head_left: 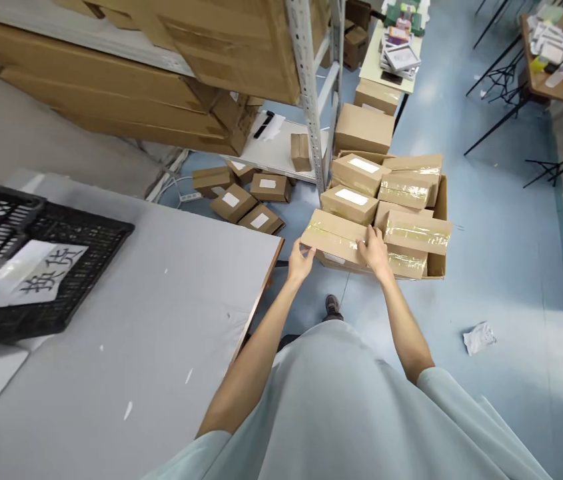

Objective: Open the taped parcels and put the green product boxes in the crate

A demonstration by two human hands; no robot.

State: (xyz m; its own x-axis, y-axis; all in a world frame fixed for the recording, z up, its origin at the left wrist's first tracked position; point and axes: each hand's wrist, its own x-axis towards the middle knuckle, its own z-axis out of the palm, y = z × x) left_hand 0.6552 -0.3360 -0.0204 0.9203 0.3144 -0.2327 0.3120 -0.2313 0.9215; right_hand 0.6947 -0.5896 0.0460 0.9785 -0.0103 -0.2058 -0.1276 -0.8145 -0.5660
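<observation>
The left hand point(301, 262) pinched the left end of a taped cardboard box point(334, 233) between thumb and fingers; the right hand point(375, 252) gripped its right end, fingers bent. The box was at the near left corner of a large open carton point(442, 199), though whether it rested there I could not tell. White-labelled boxes point(348, 205) filled the carton just beyond. To the left, a grey counter point(186, 293) carried a black plastic crate point(61, 223).

Black crate point(94, 233) set at far left, handwritten sheet point(34, 275) seen on it, crumpled packet point(480, 338) seen at lower right, wooden table point(541, 81) cluttered at upper right
</observation>
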